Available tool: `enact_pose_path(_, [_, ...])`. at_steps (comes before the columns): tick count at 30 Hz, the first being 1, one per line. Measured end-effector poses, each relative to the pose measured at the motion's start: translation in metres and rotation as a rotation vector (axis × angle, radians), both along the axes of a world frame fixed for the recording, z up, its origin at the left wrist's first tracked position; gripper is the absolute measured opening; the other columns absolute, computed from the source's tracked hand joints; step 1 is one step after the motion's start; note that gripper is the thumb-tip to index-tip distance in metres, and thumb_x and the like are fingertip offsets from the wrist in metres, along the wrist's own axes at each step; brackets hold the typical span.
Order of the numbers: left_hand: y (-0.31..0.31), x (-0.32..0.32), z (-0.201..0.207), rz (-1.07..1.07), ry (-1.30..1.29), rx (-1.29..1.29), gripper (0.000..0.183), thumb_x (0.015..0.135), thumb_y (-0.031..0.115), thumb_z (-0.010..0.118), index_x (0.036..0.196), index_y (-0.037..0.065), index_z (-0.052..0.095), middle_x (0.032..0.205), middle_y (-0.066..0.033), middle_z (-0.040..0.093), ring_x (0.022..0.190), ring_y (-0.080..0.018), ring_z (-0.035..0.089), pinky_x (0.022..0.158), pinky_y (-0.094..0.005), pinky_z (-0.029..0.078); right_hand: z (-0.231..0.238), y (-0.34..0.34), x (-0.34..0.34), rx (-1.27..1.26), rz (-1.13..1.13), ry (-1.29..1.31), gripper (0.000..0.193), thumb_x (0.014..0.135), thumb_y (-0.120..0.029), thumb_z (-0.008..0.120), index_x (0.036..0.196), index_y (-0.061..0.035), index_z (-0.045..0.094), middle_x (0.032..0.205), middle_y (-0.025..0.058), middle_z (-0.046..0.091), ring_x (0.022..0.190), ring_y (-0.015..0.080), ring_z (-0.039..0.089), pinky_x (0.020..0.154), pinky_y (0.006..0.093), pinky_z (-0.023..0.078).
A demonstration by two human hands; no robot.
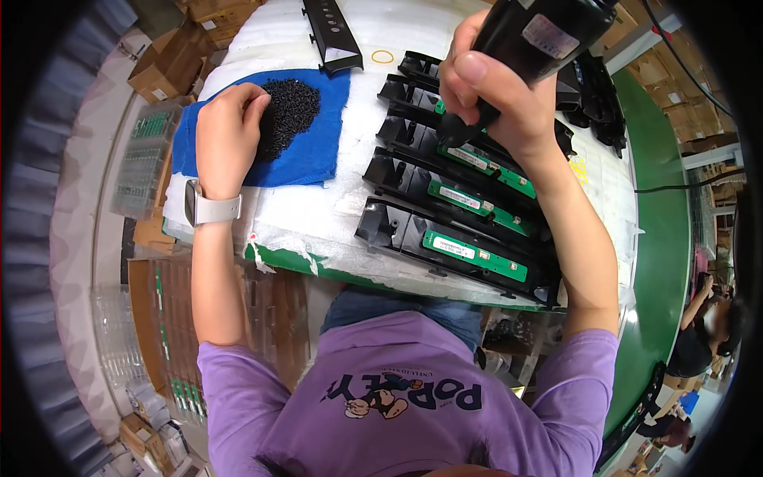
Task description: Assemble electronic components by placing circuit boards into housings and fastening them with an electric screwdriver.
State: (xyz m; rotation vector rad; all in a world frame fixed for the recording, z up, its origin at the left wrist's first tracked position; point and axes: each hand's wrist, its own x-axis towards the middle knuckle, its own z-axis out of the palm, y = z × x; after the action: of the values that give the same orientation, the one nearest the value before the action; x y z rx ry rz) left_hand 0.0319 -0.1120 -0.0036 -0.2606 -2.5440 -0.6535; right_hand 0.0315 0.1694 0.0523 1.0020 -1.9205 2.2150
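Curling hands (230, 131), right one (509, 103) raised

Left hand (229, 133) at a black screw pile (292, 115), right hand (509, 99) gripping a black power tool (548, 33)

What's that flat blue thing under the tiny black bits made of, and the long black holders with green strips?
The blue rectangular cloth looks like soft, matte fabric: its edges are slightly wavy. The long black trough-shaped holders seem hard, moulded plastic: smooth, slightly shiny, with thin walls, though painted metal is possible.
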Motion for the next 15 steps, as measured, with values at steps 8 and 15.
enact_pose_path(8, [0.025,-0.003,-0.01,-0.396,-0.36,0.782,0.02,0.095,0.015,0.053,0.092,-0.003,0.062,0.08,-0.004,0.066,0.066,-0.0072,0.061,0.061,-0.0198,0.047,0.002,0.008,0.004,0.089,-0.003,0.08,0.031,0.084,-0.026,0.06,0.099,0.0001,0.054,0.058,0.0008,0.047,0.046,0.0105,0.043,0.048,0.0258,0.038])
enact_pose_path(15, [0.096,0.022,-0.001,-0.727,-0.758,1.194,0.017,0.089,0.014,0.064,0.097,0.0,0.064,0.082,-0.0067,0.067,0.064,-0.0086,0.061,0.06,-0.019,0.049,0.029,0.054,0.021,-0.447,0.34,0.075,0.044,0.087,-0.042,0.054,0.11,-0.0046,0.053,0.07,-0.0028,0.044,0.057,0.0092,0.042,0.067,0.0288,0.036])
